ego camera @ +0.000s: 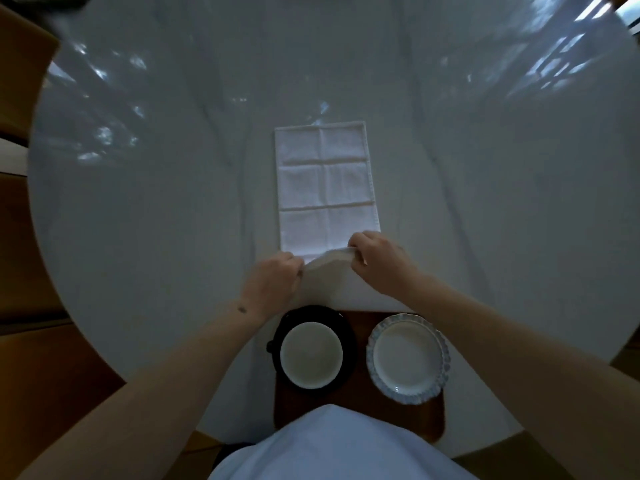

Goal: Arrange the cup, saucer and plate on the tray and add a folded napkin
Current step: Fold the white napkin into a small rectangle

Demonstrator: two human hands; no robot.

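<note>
A white napkin [325,183] lies as a long strip on the table, creased into squares. My left hand [277,280] and my right hand [379,263] each pinch a near corner and lift its near edge off the cloth. Just in front of me sits a dark wooden tray [360,393]. On its left stands a cup [311,355], white inside, on a black saucer [348,332]. On its right lies a white plate [408,358] with a scalloped blue rim.
The round table [173,202] wears a pale wrinkled cloth with window reflections at the far left and right. Wooden floor [41,358] shows beyond the table's edge. My pale blue top [332,448] covers the tray's near edge.
</note>
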